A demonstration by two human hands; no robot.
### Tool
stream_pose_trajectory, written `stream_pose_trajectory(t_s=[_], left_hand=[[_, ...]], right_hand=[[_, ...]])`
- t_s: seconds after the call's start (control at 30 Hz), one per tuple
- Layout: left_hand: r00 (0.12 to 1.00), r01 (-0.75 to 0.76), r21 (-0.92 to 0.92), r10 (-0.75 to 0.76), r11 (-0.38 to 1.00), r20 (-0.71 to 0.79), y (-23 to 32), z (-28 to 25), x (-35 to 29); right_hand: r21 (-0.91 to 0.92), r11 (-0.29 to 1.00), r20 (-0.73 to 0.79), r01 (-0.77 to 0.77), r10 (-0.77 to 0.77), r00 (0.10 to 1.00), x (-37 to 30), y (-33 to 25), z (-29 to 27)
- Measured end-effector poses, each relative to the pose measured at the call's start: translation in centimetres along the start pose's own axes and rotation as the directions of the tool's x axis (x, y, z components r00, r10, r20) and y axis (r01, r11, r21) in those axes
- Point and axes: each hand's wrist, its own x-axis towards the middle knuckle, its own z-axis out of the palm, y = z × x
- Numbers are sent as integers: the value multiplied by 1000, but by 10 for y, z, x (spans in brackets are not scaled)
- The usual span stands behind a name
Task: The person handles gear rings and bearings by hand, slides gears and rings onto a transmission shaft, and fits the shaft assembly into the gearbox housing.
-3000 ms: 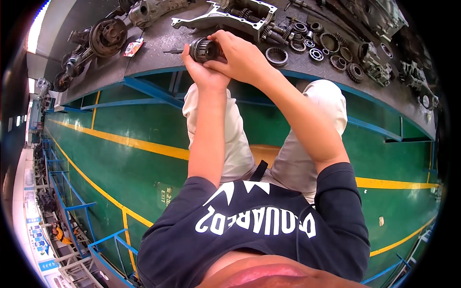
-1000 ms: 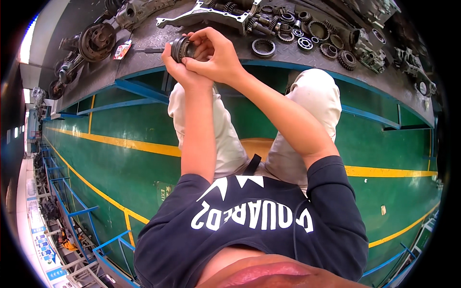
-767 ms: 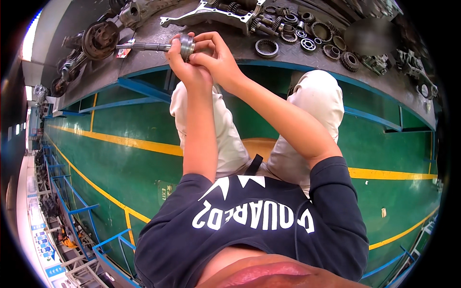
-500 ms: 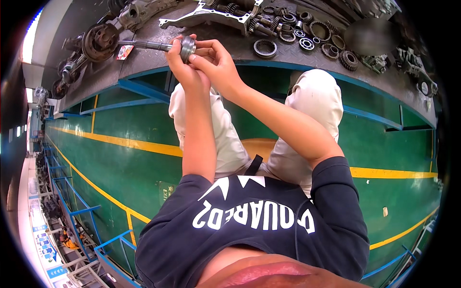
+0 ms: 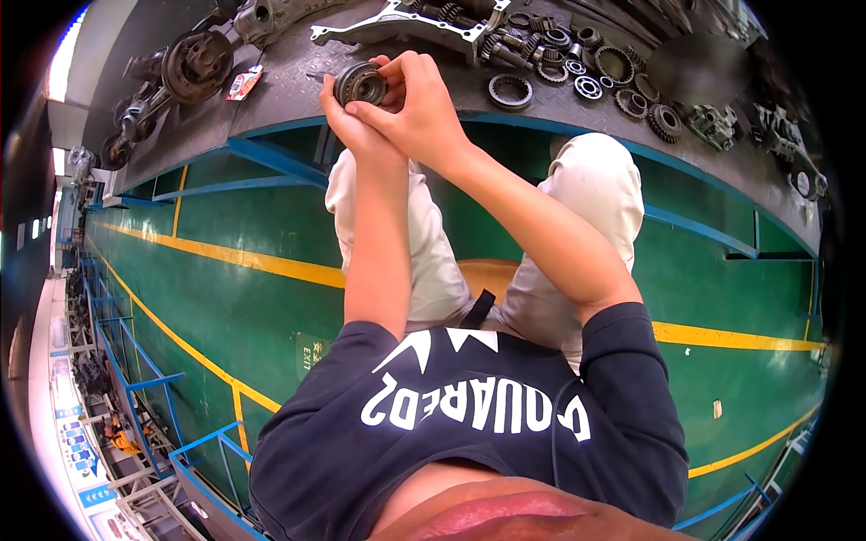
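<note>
Just beyond the bench's near edge, a gear shaft with a ringed gear assembly on its end is held between both hands. Its round end face with a central bore is turned toward me, and a short stretch of the thin shaft sticks out to the left. My left hand is closed round the near left side of the gear assembly, its thumb along the rim. From the right, my right hand grips the same part with thumb and fingers. The wrists are close together. Most of the shaft is hidden behind the gear end.
The metal workbench carries an open gearbox casing, a ring gear, several gears and bearings, and an axle part with a round hub. A red and white packet lies at the left. Blue bench framing runs below.
The shaft has swung from pointing left across my view to pointing mostly away, so the gear's end face now shows. Both hands have turned with it and keep their hold.
</note>
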Motion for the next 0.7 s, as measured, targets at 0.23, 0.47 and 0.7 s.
stream_pose_trajectory(t_s=[0.23, 0.47, 0.7], left_hand=[[994, -97, 89, 93, 991, 53, 7, 4, -3], [942, -329, 291, 291, 899, 165, -3, 4, -2], [837, -525, 636, 479, 566, 265, -14, 11, 3]], right_hand=[[114, 990, 20, 85, -88, 996, -2, 2, 0], [732, 631, 133, -255, 235, 963, -10, -4, 10], [896, 284, 149, -343, 534, 832, -6, 9, 5]])
